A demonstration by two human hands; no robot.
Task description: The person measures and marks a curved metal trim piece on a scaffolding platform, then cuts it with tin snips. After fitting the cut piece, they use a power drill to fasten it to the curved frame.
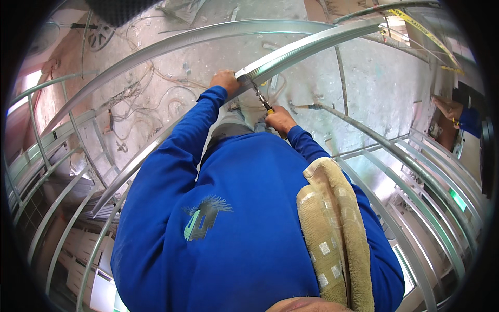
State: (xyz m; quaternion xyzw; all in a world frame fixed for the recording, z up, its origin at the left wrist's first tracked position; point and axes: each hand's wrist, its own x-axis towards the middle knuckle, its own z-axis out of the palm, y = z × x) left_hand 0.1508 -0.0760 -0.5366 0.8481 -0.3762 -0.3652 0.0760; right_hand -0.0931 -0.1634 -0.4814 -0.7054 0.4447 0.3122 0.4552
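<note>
Near the middle of the head view, my left hand [225, 82] is closed around the cut-looking end of a long silver metal channel [312, 49], which stretches away to the upper right. In my right hand [281, 121] is a pair of tin snips [261, 98] with a yellow-and-black handle. The jaws of the snips meet the channel's edge just right of my left hand; how far they bite into the metal cannot be made out. Behind it, a second long metal channel [197, 38] curves across from the left to the upper right.
On the littered concrete floor [304, 78] lie tangled cables [150, 78] and a hammer [307, 106]. Metal frames stand at left [62, 192] and right [416, 171]. Yellow tape [423, 31] hangs upper right. Another person's hand [449, 110] shows at right. A towel [325, 229] drapes my shoulder.
</note>
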